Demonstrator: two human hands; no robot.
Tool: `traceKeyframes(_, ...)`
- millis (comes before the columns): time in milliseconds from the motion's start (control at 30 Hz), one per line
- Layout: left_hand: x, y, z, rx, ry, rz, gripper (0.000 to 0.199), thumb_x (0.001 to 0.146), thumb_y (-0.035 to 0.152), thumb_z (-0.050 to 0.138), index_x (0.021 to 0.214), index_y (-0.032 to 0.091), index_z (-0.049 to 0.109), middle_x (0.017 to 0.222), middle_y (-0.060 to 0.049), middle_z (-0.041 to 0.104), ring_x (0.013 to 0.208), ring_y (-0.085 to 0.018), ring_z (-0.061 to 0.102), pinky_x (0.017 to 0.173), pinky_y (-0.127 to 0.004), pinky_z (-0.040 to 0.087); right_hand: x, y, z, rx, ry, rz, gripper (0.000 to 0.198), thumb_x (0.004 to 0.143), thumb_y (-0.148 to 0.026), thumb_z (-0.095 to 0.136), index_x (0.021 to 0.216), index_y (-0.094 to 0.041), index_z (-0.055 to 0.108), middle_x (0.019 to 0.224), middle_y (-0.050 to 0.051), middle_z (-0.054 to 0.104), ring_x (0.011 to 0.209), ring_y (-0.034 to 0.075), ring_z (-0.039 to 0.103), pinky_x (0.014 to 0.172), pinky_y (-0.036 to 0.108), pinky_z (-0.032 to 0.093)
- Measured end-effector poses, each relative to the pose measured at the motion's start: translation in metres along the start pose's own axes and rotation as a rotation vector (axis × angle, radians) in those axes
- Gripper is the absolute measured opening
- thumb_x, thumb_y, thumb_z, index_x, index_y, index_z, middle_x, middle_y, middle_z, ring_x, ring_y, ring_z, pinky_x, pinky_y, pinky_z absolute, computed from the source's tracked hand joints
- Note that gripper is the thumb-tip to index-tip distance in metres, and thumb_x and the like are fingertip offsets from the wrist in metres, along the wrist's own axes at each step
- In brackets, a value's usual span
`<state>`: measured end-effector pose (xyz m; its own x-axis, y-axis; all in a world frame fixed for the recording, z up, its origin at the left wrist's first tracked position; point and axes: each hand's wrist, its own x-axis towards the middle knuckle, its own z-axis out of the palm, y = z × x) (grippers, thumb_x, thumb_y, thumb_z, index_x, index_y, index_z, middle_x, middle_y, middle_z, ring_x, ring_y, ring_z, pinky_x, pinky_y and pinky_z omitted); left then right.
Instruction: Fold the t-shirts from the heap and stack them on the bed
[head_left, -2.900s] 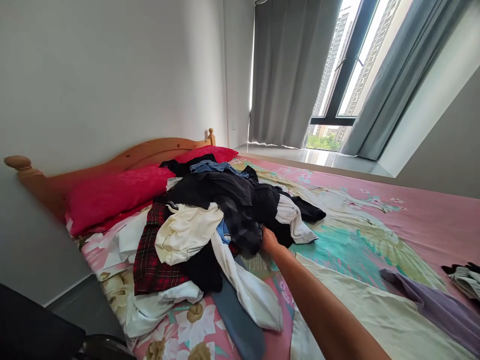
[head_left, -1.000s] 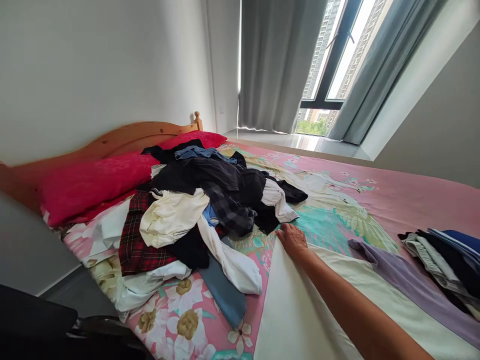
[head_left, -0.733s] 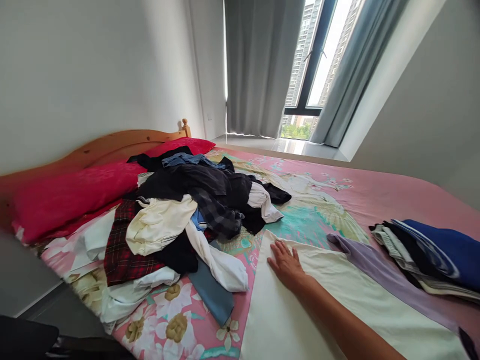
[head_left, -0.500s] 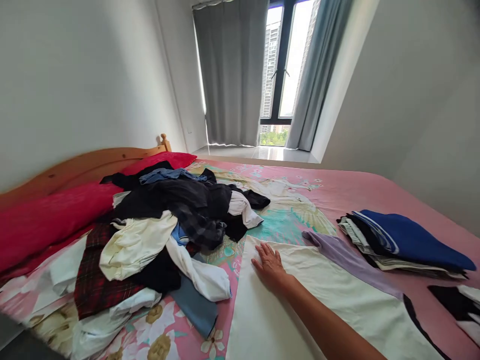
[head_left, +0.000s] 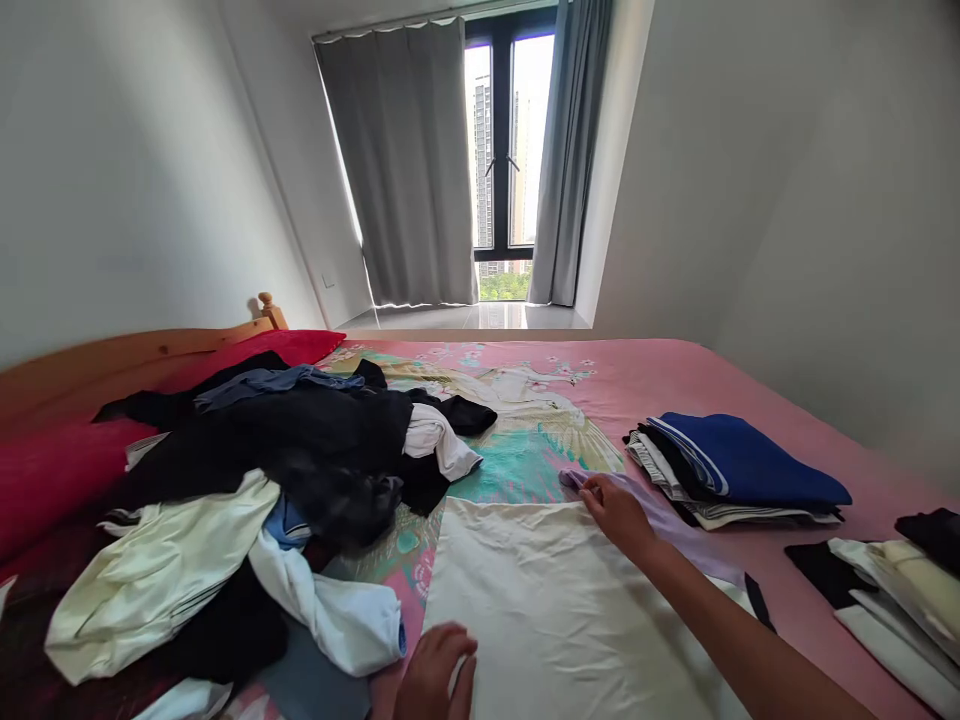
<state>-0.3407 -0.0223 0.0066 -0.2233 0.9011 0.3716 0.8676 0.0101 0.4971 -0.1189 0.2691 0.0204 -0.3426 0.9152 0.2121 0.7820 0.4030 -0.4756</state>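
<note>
the cream cloth (head_left: pixel 525 570) lies spread on the bed (head_left: pixel 637 380), slightly rumpled, its left side facing the heap of clothes (head_left: pixel 300 440). a lavender garment (head_left: pixel 660 510) shows along its right side; whether it runs underneath i cannot tell. the right hand (head_left: pixel 622 518) is at the far right corner, fingertips drawn close together where cream meets lavender, though which layer they have, if any, is unclear. the left hand (head_left: pixel 439 672) is curled at the near left edge, and i cannot tell if it pinches the fabric. if the right fingers catch both layers, the lavender could drag along and skew the cloth; uneven pulling could deepen the creases, and a sweep leftward might snag the white sleeve (head_left: pixel 330 600) close by. to the right sit a stack topped with blue (head_left: pixel 750 460) and a second stack (head_left: pixel 900 600). the bed wears a pink floral sheet; beyond are a wooden headboard (head_left: pixel 150 350), a red pillow (head_left: pixel 292 347), grey curtains (head_left: pixel 412 160) and a bright window (head_left: pixel 499 150).
</note>
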Motion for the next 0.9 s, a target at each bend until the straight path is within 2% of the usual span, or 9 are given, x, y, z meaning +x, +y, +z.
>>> traceKeyframes(67, 0.041, 0.001, 0.014, -0.020, -0.048, 0.023, 0.023, 0.085, 0.022, 0.043, 0.091, 0.024, 0.065, 0.097, -0.005, 0.068, 0.094, -0.018, 0.062, 0.084, -0.031, 0.052, 0.013, -0.007, 0.007, -0.032, 0.004, 0.011, 0.028, 0.083, -0.043, 0.047, 0.098, -0.021, 0.053, 0.079, 0.004, 0.066, 0.072, 0.020, 0.062, 0.063, 0.027, 0.038)
traceKeyframes(200, 0.103, -0.004, 0.037, 0.064, -0.199, -0.061, 0.031, 0.083, 0.014, 0.036, 0.093, 0.019, 0.065, 0.105, -0.008, 0.066, 0.103, -0.018, 0.059, 0.095, -0.034, 0.045, 0.036, -0.007, 0.027, -0.071, -0.016, 0.105, 0.033, 0.073, -0.038, 0.061, 0.097, -0.018, 0.052, 0.075, 0.008, 0.066, 0.071, 0.025, 0.063, 0.061, 0.029, 0.036)
traceKeyframes(300, 0.128, -0.017, 0.048, 0.176, -0.324, -0.113, 0.037, 0.085, 0.019, 0.035, 0.112, 0.019, 0.061, 0.129, -0.008, 0.056, 0.125, -0.019, 0.043, 0.108, -0.037, 0.030, 0.049, 0.008, 0.038, -0.041, -0.007, 0.211, 0.017, 0.080, -0.030, 0.050, 0.091, -0.018, 0.053, 0.076, 0.010, 0.067, 0.072, 0.023, 0.064, 0.060, 0.028, 0.037)
traceKeyframes(433, 0.137, -0.038, 0.058, 0.315, -0.450, -0.188, 0.050, 0.086, 0.029, 0.036, 0.135, 0.025, 0.040, 0.148, -0.002, 0.030, 0.138, -0.020, 0.020, 0.113, -0.047, 0.009, 0.056, 0.029, 0.046, 0.057, 0.050, 0.266, 0.030, 0.088, -0.029, 0.028, 0.108, -0.016, 0.047, 0.086, 0.009, 0.068, 0.078, 0.019, 0.064, 0.062, 0.027, 0.042)
traceKeyframes(533, 0.138, -0.045, 0.062, 0.390, -0.418, -0.239, 0.057, 0.085, 0.031, 0.034, 0.141, 0.023, 0.027, 0.152, -0.001, 0.019, 0.140, -0.021, 0.013, 0.112, -0.047, 0.005, 0.040, 0.025, 0.049, 0.119, 0.072, 0.187, 0.041, 0.087, -0.031, 0.031, 0.124, -0.014, 0.038, 0.106, 0.010, 0.064, 0.095, 0.018, 0.061, 0.077, 0.028, 0.046)
traceKeyframes(633, 0.143, -0.045, 0.063, 0.419, -0.399, -0.242, 0.059, 0.082, 0.031, 0.038, 0.140, 0.025, 0.030, 0.151, -0.001, 0.022, 0.139, -0.021, 0.016, 0.111, -0.047, 0.009, 0.006, 0.004, 0.049, 0.139, 0.069, -0.041, 0.048, 0.085, -0.033, 0.037, 0.130, -0.015, 0.038, 0.131, 0.011, 0.050, 0.122, 0.020, 0.044, 0.099, 0.033, 0.037)
traceKeyframes(767, 0.152, -0.050, 0.065, 0.447, -0.380, -0.282, 0.057, 0.083, 0.036, 0.038, 0.138, 0.026, 0.033, 0.150, -0.002, 0.026, 0.139, -0.023, 0.016, 0.109, -0.051, 0.010, -0.040, 0.000, 0.042, 0.020, -0.209, -0.388, 0.047, 0.088, -0.037, 0.037, 0.133, -0.024, 0.043, 0.143, 0.005, 0.038, 0.134, 0.021, 0.027, 0.111, 0.041, 0.019)
traceKeyframes(833, 0.153, -0.058, 0.069, 0.478, -0.381, -0.306, 0.056, 0.086, 0.040, 0.032, 0.140, 0.024, 0.030, 0.151, -0.002, 0.024, 0.139, -0.024, 0.013, 0.109, -0.054, 0.007, -0.048, 0.022, 0.034, -0.070, -0.325, -0.350, 0.053, 0.087, -0.043, 0.038, 0.138, -0.026, 0.036, 0.147, 0.003, 0.031, 0.136, 0.021, 0.024, 0.112, 0.042, 0.017)
traceKeyframes(900, 0.153, -0.066, 0.073, 0.508, -0.372, -0.313, 0.058, 0.087, 0.043, 0.029, 0.141, 0.023, 0.027, 0.151, -0.002, 0.022, 0.140, -0.024, 0.011, 0.108, -0.055, 0.006, -0.046, 0.053, 0.023, -0.160, -0.314, -0.214, 0.058, 0.088, -0.046, 0.036, 0.141, -0.023, 0.031, 0.149, 0.004, 0.026, 0.137, 0.021, 0.021, 0.111, 0.042, 0.018)
